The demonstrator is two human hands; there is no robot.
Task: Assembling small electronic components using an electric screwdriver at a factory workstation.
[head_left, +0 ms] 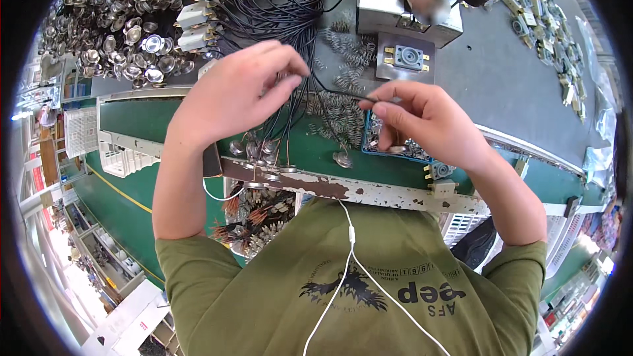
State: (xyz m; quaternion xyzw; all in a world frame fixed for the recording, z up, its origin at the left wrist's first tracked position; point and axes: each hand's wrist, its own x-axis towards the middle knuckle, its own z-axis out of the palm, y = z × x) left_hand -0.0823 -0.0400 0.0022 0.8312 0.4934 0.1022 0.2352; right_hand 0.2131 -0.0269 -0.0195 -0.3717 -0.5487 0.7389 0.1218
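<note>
My left hand [241, 89] pinches a thin black wire [333, 90] between thumb and fingertips above the green bench. My right hand [428, 122] grips the other end of the same wire, fingers curled over a small blue tray [366, 140] of metal parts. The wire runs between the two hands, and more black wires [280, 10] hang in a bundle behind them. Several small round metal discs [264, 151] lie on the bench under my left hand.
A big heap of shiny metal caps [125, 20] fills the back left. White connectors [198, 10] lie beside it. Loose springs [343, 46] are scattered mid-bench. A grey metal fixture [405, 0] stands at the back. Small parts [547, 33] line the right.
</note>
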